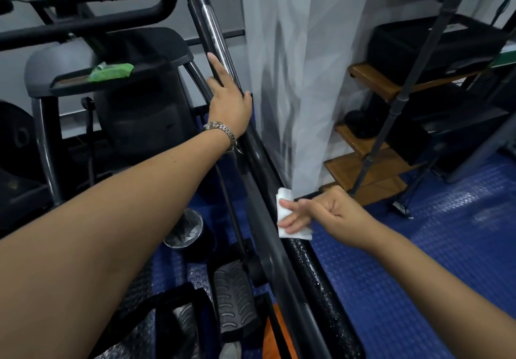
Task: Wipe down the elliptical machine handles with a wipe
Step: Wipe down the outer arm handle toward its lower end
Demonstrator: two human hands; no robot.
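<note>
The wipe (290, 220) is pinched in the right hand (326, 213), low against the handle (213, 23). Higher up, the handle is gripped by the left hand (230, 104) (index finger laid straight along it). Its long axis climbs away leftward, so 1 upward stroke seems called for.

I've got one feed, the head camera, worn high and tipped forward and down. It looks along the handle (272, 247), which cuts a diagonal from top centre to the bottom edge and is closest to the lens at its lower end. Both forearms enter from the bottom corners. The left hand (229, 101) is mid-frame, with the right hand (326, 213) and the wipe (283, 196) lower. The lens is wide, so the shelf unit (391, 85) leans at right, and blue floor (418, 275) fills the lower right.
</note>
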